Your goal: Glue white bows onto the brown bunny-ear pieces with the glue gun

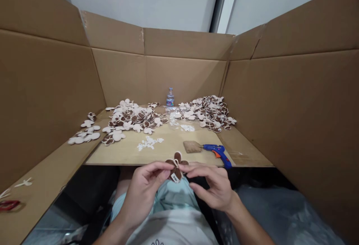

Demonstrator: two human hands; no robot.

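Observation:
A brown felt flower (177,158) with pale edging, a cream cord bow and a small white label (175,178) is held just in front of the board's near edge. My left hand (146,187) pinches it by its left petals between thumb and fingers. From the other side, my right hand (214,185) rests a fingertip on the flower near the bow, its thumb held apart below. On the board beyond lie a blue hot glue gun (217,149), its nozzle on a brown pad (192,147), and loose white labels (148,143).
Heaps of similar flowers lie at back left (131,116) and back right (210,110). A water bottle (170,97) stands between them, near a plastic bag (174,112). Cardboard walls (185,73) enclose three sides. Red-handled scissors (9,205) and cord bits (24,182) lie far left.

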